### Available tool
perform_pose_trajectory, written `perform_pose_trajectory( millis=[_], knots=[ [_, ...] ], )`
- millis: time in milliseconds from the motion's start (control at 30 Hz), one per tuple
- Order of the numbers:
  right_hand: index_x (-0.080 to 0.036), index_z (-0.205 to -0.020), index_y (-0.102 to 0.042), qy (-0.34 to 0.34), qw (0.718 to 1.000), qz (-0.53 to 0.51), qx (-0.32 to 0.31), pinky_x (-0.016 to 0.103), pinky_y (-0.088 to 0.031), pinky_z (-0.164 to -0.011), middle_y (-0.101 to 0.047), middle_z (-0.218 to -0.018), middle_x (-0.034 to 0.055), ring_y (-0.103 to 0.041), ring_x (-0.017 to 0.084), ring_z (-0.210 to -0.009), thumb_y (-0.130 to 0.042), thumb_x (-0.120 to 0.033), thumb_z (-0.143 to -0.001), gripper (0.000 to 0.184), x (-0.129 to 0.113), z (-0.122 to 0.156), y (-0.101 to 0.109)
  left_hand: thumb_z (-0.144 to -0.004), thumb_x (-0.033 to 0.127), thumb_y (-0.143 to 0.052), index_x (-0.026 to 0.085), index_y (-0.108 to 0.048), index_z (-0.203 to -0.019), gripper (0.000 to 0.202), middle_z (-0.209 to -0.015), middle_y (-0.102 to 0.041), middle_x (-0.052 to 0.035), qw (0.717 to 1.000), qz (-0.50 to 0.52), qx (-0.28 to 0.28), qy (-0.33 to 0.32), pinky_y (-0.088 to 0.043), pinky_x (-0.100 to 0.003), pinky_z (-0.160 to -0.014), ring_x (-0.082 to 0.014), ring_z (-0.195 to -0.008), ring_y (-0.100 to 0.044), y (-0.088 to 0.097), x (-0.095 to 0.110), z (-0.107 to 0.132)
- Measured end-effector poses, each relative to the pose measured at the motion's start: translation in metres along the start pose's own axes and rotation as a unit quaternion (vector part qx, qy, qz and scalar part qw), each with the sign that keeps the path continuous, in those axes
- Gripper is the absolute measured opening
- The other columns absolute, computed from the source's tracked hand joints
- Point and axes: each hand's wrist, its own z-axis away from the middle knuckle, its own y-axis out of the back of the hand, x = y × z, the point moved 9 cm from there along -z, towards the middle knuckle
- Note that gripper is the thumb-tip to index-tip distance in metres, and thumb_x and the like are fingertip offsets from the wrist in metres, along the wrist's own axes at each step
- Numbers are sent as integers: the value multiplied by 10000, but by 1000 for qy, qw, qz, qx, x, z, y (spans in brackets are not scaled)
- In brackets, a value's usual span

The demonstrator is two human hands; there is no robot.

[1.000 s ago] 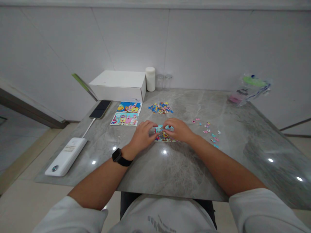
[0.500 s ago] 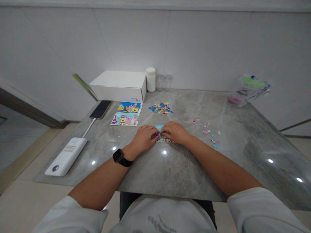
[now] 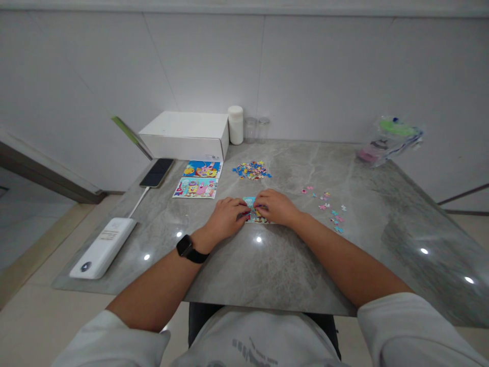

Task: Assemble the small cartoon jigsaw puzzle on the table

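Flat between left hand (image 3: 226, 216) and right hand (image 3: 276, 206), puzzle (image 3: 252, 210), long axis left-right.

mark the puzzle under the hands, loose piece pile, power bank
puzzle (image 3: 251, 203): head view, its uncovered blue top edge.
loose piece pile (image 3: 251, 169): head view, middle of the heap.
power bank (image 3: 103, 248): head view, middle of its white top.

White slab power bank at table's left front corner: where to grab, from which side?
Probably pinch the white power bank across its narrow width near mid-length, coming from above. It lies flat on the grey marble table, so only its long side edges offer purchase. Skip the far end: a white cable leaves there toward the black phone.
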Motion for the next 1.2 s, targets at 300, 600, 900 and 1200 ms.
perform_pose_trajectory(
  millis=[300, 600, 900, 1200],
  knots=[
    [-218, -1063, -832, -23, 999, 20, -27, 340, -475, -930, -731, -1102, 94, -651, 238, -1039, -648, -178, -951, 219, 0, 1, 1, -974, 306, -678, 281, -760, -1206, 247, -1268, -730, -56, 1000, -3, -17, 16, -471, -469, -986, -278, -1115, -637, -1, 1, 0],
    [-237, -1080, -838, -31, 998, 24, -42, 330, -466, -941, -735, -1124, 89, -650, 233, -1050, -638, -183, -963, 238, -1, 1, -4, -987, 317, -653, 282, -724, -1248, 273, -1271, -720, -61, 999, -1, -26, 28, -458, -446, -1008, -261, -1125, -630, 1, 3, -1],
    [-194, -1019, -824, -51, 996, -37, 65, 306, -481, -928, -738, -1051, 77, -660, 197, -981, -609, -91, -916, 260, 10, 3, 63, -987, 326, -645, 255, -724, -1189, 228, -1240, -746, -65, 1000, 6, -20, 9, -461, -449, -1013, -269, -1119, -658, 2, 1, -3],
    [-211, -954, -823, -190, 962, -46, 193, 287, -482, -807, -740, -949, 47, -610, 154, -770, -587, -122, -868, 266, 71, 97, 137, -993, 316, -597, 252, -736, -1127, 204, -1206, -768, -69, 1000, 13, -4, -9, -485, -461, -1008, -283, -1114, -684, 2, -3, -5]
  ],
)
